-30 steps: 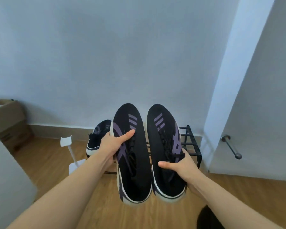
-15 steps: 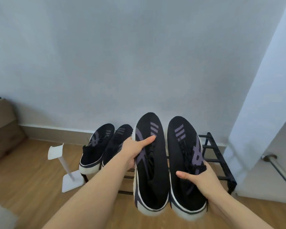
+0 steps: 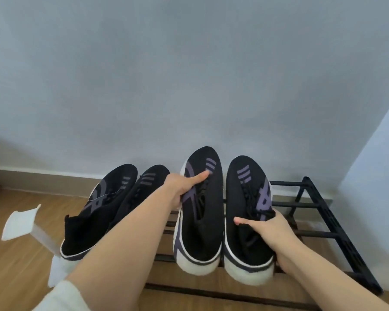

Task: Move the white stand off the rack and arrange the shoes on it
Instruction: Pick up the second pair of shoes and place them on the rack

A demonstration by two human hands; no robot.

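Note:
A low black metal rack [image 3: 319, 234] stands against the wall. Two black shoes with purple marks, one [image 3: 99, 207] beside the other [image 3: 142, 189], rest on its left part, toes to the wall. My left hand [image 3: 184, 187] grips a third black and purple shoe [image 3: 200, 221] by its left side, thumb across the laces. My right hand [image 3: 263, 227] grips a fourth shoe [image 3: 245, 203] at its right side. Both held shoes lie side by side over the rack's middle bars; I cannot tell whether they touch the bars. The white stand [image 3: 29, 225] is on the floor left of the rack.
A pale wall [image 3: 189, 75] with a skirting board runs behind the rack. The floor [image 3: 14, 272] is wood. A white wall corner [image 3: 377, 176] juts out at the right. The rack's right end shows bare bars.
Both hands have carried the pair of shoes forward and down toward the rack. The view has shifted left and closer, so the cardboard box and door handle have left the frame.

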